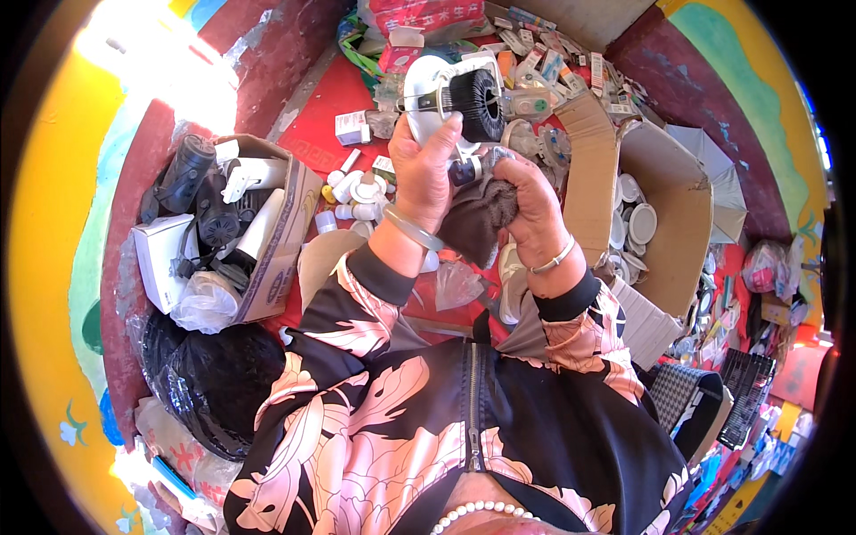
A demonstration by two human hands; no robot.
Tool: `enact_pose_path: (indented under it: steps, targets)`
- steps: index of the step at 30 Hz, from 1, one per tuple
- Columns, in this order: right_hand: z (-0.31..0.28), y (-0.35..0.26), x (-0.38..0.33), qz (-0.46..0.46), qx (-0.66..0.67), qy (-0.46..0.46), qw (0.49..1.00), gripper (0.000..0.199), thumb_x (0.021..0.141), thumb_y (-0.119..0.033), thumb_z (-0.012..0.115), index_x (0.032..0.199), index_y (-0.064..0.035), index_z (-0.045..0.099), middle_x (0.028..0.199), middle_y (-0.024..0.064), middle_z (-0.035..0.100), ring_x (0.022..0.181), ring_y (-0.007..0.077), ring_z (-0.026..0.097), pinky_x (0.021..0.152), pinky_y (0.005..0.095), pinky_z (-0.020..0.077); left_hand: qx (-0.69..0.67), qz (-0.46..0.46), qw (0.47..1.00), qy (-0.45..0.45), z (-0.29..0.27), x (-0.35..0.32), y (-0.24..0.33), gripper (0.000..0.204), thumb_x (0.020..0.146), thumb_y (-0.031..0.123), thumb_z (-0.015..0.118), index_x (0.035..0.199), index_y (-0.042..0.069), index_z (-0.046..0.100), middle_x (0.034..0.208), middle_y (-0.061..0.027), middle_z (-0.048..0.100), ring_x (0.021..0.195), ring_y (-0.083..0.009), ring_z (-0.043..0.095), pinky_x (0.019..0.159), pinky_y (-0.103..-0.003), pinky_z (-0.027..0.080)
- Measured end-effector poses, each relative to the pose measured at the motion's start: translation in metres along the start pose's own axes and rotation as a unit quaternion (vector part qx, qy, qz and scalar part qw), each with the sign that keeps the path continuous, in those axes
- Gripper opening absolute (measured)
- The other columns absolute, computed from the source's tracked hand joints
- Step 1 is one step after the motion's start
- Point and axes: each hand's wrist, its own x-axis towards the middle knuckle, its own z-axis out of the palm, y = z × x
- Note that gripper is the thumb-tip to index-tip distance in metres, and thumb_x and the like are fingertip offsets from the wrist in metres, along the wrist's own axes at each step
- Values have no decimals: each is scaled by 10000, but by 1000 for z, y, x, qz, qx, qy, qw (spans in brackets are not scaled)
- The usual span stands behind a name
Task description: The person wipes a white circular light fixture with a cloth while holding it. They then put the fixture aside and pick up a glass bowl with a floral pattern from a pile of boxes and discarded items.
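In front of me my left hand grips a white track spotlight from below, the thumb lying along its side. The lamp has a black finned heat sink facing right and a small black part at its lower end. My right hand holds a bunched dark grey-brown cloth, pinched up against that lower end. The cloth hangs down between both hands and hides part of the lamp's underside. Below the left wrist, several small white bulbs and round fittings lie on the red sheet.
At left stands a carton of black and white spotlights, with a black plastic bag beside it. An open carton at right holds white round lamps. Many small boxes are heaped at the back on the red sheet.
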Motion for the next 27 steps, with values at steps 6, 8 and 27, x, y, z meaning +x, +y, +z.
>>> enact_pose_path:
  steps: [6, 8, 27]
  targets:
    - [4, -8, -7, 18, 11, -44, 999, 270, 760, 13, 486, 1006, 41, 594, 881, 113, 641, 744, 200, 635, 710, 292, 517, -76, -4, 997, 30, -2, 13, 14, 281, 832, 35, 591, 1100, 13, 511, 988, -96, 601, 773, -201, 636, 637, -339, 563]
    - [3, -13, -8, 26, 16, -77, 997, 278, 779, 6, 531, 1050, 39, 585, 907, 117, 650, 762, 193, 645, 717, 285, 522, -80, 15, 997, 18, -4, 18, 18, 317, 828, 50, 599, 1128, 13, 505, 1028, -103, 596, 821, -202, 631, 715, -356, 551]
    - [-9, 2, 4, -9, -22, -9, 1000, 217, 807, 9, 590, 1019, 29, 547, 879, 82, 634, 727, 146, 634, 672, 268, 534, 5, -6, 1000, 6, 3, -2, 4, 210, 811, 27, 636, 1006, 36, 559, 871, -14, 604, 721, -82, 572, 652, -232, 480]
